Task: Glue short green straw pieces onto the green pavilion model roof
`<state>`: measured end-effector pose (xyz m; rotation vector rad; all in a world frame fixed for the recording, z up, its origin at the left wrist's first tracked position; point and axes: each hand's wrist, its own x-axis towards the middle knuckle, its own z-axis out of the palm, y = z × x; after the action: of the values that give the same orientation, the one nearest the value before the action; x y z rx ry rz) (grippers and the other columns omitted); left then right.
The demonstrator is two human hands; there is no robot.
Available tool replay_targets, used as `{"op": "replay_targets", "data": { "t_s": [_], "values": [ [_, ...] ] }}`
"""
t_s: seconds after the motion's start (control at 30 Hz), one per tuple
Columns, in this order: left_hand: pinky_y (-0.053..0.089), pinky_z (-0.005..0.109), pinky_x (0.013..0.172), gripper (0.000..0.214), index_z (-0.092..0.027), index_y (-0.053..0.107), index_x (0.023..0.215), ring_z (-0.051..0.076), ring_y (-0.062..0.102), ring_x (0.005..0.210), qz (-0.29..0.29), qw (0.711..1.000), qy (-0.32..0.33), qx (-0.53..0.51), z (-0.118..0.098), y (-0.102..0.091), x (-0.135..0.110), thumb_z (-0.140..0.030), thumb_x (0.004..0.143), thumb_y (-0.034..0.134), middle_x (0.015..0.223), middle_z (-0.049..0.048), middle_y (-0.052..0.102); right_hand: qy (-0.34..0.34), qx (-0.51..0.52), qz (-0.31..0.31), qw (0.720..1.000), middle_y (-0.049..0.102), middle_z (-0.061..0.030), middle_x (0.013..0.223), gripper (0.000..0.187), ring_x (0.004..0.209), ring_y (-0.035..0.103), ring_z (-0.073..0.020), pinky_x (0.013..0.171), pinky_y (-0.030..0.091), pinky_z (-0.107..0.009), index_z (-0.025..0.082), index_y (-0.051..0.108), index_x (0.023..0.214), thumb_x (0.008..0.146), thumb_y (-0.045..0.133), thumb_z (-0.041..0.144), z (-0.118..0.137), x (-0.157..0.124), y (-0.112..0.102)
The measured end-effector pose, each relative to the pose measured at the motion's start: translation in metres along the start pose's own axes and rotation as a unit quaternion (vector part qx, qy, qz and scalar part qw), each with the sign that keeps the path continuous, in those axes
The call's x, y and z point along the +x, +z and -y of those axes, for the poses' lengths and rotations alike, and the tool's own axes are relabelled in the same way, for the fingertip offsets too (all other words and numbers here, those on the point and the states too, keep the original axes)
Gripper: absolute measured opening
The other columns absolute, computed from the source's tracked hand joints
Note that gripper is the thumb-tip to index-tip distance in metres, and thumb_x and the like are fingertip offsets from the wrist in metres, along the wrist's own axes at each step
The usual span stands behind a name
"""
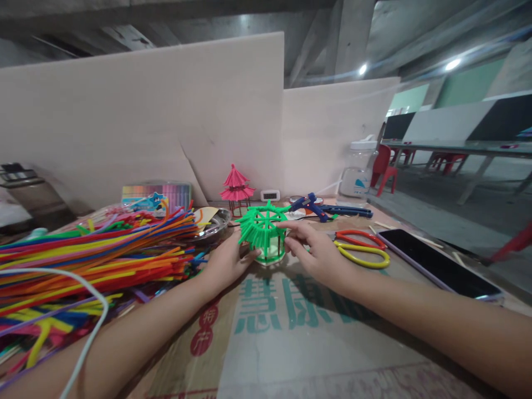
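Note:
A small round pavilion model made of green pipe cleaners (266, 224) stands upright on the cardboard between my hands. Strips hang down around its left and front roof, while spokes show across the open top. Dark posts join the roof to a pale, green-edged base. My left hand (228, 259) grips it from the left, thumb at the lower front and the other fingers partly hidden behind. On the right, my right hand (313, 252) has its index finger stretched to the roof rim, with thumb and curled fingers against a post.
Many coloured pipe cleaners (95, 266) lie heaped at left. Behind the model are a pink pagoda model (235, 183), a small clock (270, 195) and a blue glue gun (311, 207). Scissors (366, 252), a phone (436, 263) and a plastic bottle (359, 172) are at right.

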<state>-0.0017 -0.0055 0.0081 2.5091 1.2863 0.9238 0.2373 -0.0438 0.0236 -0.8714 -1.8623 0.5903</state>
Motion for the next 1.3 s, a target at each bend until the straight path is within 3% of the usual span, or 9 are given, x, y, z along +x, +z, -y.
{"op": "replay_targets", "data": {
  "t_s": [0.6, 0.8, 0.9, 1.0, 1.17, 1.3],
  "values": [
    [0.051, 0.046, 0.103, 0.041, -0.021, 0.057, 0.127, 0.03, 0.064, 0.117, -0.006, 1.0, -0.006, 0.005, 0.001, 0.001, 0.0, -0.041, 0.091, 0.058, 0.123, 0.0116, 0.067, -0.02, -0.027, -0.01, 0.999, 0.055, 0.0029, 0.068, 0.039, 0.059, 0.046, -0.014, 0.061, 0.039, -0.028, 0.024, 0.069, 0.116, 0.084, 0.05, 0.015, 0.003, 0.003, -0.001],
    [0.05, 0.045, 0.104, 0.04, -0.021, 0.055, 0.127, 0.029, 0.065, 0.114, 0.0, 1.0, 0.002, 0.004, 0.0, 0.0, 0.0, -0.041, 0.091, 0.057, 0.118, 0.0111, 0.068, 0.029, 0.058, -0.043, 0.997, 0.055, 0.0028, 0.069, 0.034, 0.062, 0.052, -0.0163, 0.059, 0.039, -0.028, 0.025, 0.054, 0.131, 0.098, 0.048, 0.033, -0.003, -0.002, 0.0],
    [0.05, 0.045, 0.103, 0.038, -0.019, 0.055, 0.124, 0.03, 0.066, 0.113, 0.002, 1.0, 0.01, -0.005, 0.002, 0.0, 0.001, -0.041, 0.092, 0.055, 0.117, 0.0122, 0.068, 0.06, 0.072, -0.084, 0.992, 0.051, 0.0049, 0.064, 0.025, 0.057, 0.048, -0.0154, 0.054, 0.036, -0.027, 0.023, 0.054, 0.116, 0.098, 0.049, 0.04, -0.012, 0.002, -0.004],
    [0.053, 0.043, 0.099, 0.037, -0.018, 0.055, 0.123, 0.028, 0.068, 0.108, -0.006, 1.0, 0.001, -0.028, 0.002, 0.0, 0.003, -0.038, 0.092, 0.055, 0.118, 0.0117, 0.069, 0.078, 0.026, -0.089, 0.993, 0.051, 0.0048, 0.062, 0.018, 0.055, 0.046, -0.0148, 0.054, 0.034, -0.027, 0.022, 0.055, 0.094, 0.093, 0.054, 0.041, -0.021, 0.015, -0.016],
    [0.057, 0.038, 0.087, 0.03, -0.019, 0.057, 0.115, 0.025, 0.071, 0.095, -0.004, 0.999, -0.03, -0.038, 0.0, -0.001, 0.004, -0.037, 0.091, 0.057, 0.108, 0.0086, 0.072, 0.096, -0.184, 0.004, 0.978, 0.057, -0.0004, 0.06, 0.033, 0.057, 0.05, -0.0174, 0.057, 0.032, -0.03, 0.021, 0.061, 0.072, 0.094, 0.051, 0.042, -0.03, 0.036, -0.056],
    [0.056, 0.037, 0.084, 0.027, -0.019, 0.059, 0.107, 0.026, 0.07, 0.093, -0.003, 0.999, -0.051, -0.011, 0.002, 0.001, 0.003, -0.039, 0.09, 0.058, 0.102, 0.0076, 0.072, 0.097, -0.325, 0.079, 0.938, 0.073, -0.0052, 0.083, 0.022, 0.077, 0.063, -0.0214, 0.065, 0.038, -0.029, 0.02, 0.071, 0.084, 0.094, 0.051, 0.023, -0.041, 0.039, -0.08]
  ]
}}
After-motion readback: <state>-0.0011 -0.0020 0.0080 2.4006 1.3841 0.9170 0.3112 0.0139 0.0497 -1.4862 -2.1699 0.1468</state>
